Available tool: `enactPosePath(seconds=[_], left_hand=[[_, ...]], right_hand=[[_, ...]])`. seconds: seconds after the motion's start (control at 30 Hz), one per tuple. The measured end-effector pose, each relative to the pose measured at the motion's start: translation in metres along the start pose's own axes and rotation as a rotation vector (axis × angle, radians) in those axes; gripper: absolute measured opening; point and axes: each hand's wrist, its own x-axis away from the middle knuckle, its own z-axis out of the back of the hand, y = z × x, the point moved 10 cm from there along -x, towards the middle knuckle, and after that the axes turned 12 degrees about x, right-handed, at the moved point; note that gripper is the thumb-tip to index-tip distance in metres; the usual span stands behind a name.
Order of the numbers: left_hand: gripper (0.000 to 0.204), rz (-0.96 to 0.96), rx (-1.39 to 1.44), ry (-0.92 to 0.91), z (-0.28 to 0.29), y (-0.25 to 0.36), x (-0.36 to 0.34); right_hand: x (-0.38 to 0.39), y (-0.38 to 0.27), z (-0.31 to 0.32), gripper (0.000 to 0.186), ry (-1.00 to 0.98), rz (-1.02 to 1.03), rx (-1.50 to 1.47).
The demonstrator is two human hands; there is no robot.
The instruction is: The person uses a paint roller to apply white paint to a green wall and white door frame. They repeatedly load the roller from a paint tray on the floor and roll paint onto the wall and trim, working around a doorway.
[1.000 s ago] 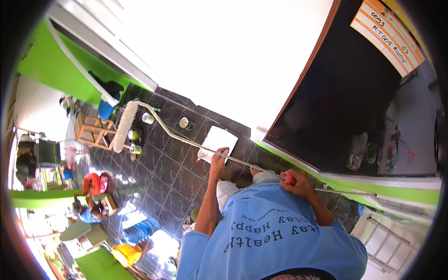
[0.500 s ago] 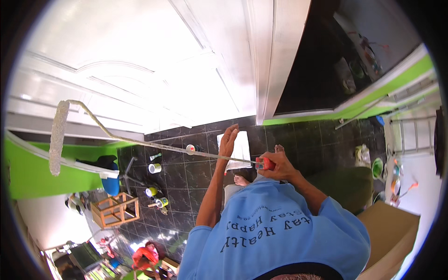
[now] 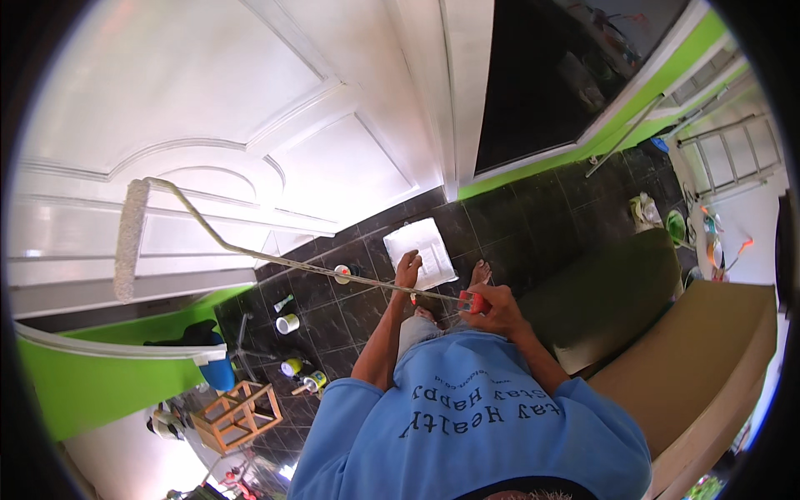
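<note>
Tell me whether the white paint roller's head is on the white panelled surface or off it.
On it, as far as the view shows: the white paint roller's head lies against the white panelled surface, with no gap visible.

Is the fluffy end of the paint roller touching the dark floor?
No, the paint roller is lifted high on its long pole, with its fluffy end against the white panelled surface, far from the dark tiled floor.

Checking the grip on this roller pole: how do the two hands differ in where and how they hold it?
The left hand sits further up the pole, toward the roller head, arm stretched out. The right hand is closed around the red handle end, elbow bent, closer to the body. Both hands are bare and on the same pole.
</note>
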Motion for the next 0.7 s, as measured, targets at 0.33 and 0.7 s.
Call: enactPosePath(seconds=[0.33,0.7], left_hand=[[0.025,0.087,-0.184,-0.082,0.094,-0.053,0.003],[0.038,0.403,0.165,-0.211,0.096,-0.135,-0.064]], right_hand=[[0.122,-0.002,-0.066,0.034,0.341,-0.412,0.018],[0.279,-0.034,-0.163,0.031,0.792,-0.947,-0.241]])
